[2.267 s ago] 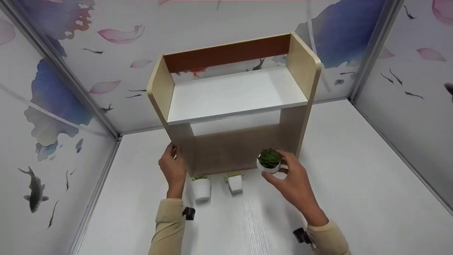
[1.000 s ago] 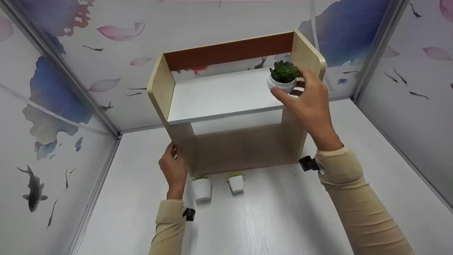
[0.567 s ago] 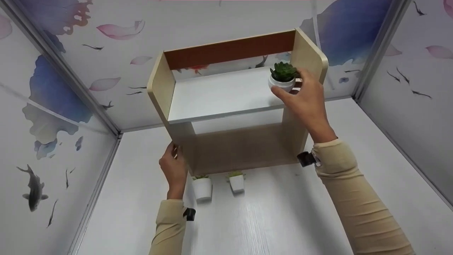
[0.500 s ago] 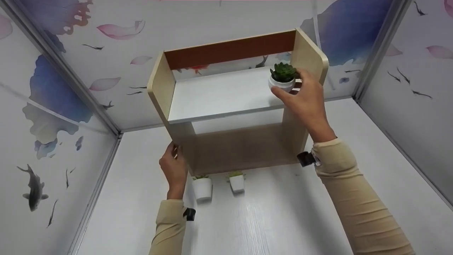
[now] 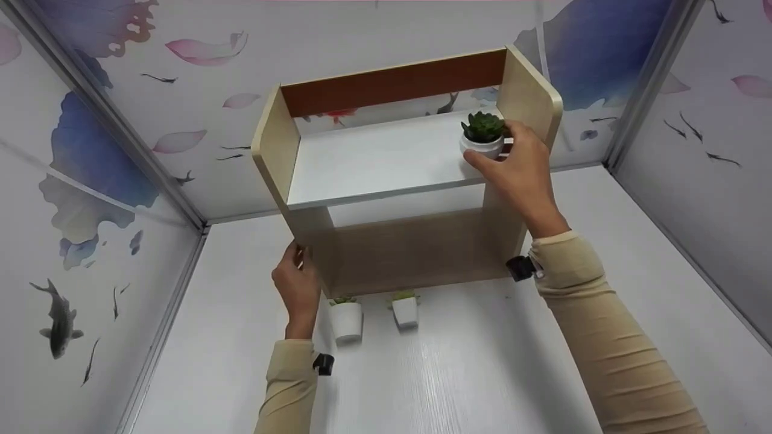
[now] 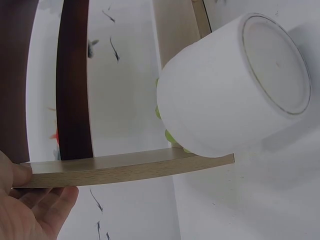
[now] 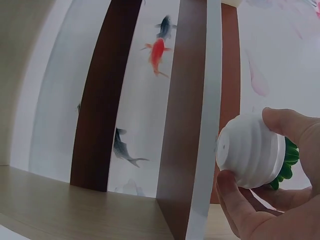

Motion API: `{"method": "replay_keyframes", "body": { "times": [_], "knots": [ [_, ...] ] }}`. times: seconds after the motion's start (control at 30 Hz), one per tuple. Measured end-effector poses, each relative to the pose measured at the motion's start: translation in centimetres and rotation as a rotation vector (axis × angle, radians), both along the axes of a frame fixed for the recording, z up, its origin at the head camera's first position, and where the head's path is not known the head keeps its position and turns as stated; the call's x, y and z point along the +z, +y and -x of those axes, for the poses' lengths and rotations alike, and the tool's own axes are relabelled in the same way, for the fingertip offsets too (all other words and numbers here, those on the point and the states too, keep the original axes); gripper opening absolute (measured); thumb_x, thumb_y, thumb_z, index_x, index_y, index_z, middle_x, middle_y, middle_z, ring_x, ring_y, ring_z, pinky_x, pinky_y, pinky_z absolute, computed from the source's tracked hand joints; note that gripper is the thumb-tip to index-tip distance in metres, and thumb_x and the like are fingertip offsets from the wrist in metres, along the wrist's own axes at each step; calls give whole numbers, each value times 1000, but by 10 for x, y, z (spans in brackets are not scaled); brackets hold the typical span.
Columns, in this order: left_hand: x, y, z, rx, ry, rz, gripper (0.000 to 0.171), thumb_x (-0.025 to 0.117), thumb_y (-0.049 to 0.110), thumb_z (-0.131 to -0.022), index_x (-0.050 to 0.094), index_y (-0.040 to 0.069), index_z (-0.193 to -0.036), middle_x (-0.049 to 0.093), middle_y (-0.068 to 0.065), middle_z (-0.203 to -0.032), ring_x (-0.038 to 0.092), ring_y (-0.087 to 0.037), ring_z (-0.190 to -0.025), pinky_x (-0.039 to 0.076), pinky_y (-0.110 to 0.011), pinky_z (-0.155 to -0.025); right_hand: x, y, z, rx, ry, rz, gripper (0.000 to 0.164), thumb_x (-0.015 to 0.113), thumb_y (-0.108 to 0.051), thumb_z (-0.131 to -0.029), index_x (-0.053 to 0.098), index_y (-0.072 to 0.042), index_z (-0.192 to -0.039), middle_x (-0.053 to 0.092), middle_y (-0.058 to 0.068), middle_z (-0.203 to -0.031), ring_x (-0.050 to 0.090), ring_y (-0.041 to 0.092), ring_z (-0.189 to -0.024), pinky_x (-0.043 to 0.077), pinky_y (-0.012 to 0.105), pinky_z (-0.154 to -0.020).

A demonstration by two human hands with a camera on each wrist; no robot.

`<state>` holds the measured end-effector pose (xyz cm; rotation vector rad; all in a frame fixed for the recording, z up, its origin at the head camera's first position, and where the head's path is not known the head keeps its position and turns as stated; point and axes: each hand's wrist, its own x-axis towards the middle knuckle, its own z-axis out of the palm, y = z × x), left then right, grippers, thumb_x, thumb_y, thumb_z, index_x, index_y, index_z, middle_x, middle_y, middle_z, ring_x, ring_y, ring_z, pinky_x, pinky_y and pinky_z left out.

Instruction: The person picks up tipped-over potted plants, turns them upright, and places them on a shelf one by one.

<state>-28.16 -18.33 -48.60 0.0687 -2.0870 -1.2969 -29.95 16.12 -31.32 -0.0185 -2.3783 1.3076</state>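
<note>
My right hand (image 5: 520,175) holds a small white ribbed pot with a green succulent (image 5: 482,134), thumb on one side and fingers on the other. The pot is upright over the right end of the bookshelf's white upper board (image 5: 374,160). In the right wrist view the pot's base (image 7: 225,148) lies close against that board; whether it touches, I cannot tell. With my left hand (image 5: 297,286) I grip the front edge of the bookshelf's left side panel (image 6: 125,168), thumb and fingers on opposite faces.
Two white potted plants, a larger pot (image 5: 347,321) and a smaller one (image 5: 405,312), stand on the white table (image 5: 422,386) before the bookshelf. Below the upper board is a lower compartment (image 5: 410,250). Patterned walls (image 5: 374,30) enclose the table.
My right hand has carried the succulent from in front of the lower compartment up to the upper board, then slightly down. The left hand keeps its grip on the side panel.
</note>
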Motion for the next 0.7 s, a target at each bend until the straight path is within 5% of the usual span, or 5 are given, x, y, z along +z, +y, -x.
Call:
{"method": "replay_keyframes", "body": {
  "times": [0.7],
  "knots": [
    [0, 1, 0, -7, -41, -20, 34, 59, 3, -103, 62, -6, -135, 68, -24, -129, 69, -35, -117, 59, -45, -95, -4, 2, 3, 0, -70, -78, 68, 79, -30, -88, 54, 3, -141, 58, 22, -138, 56, 33, -125, 47, 48, -107]
  ]
}}
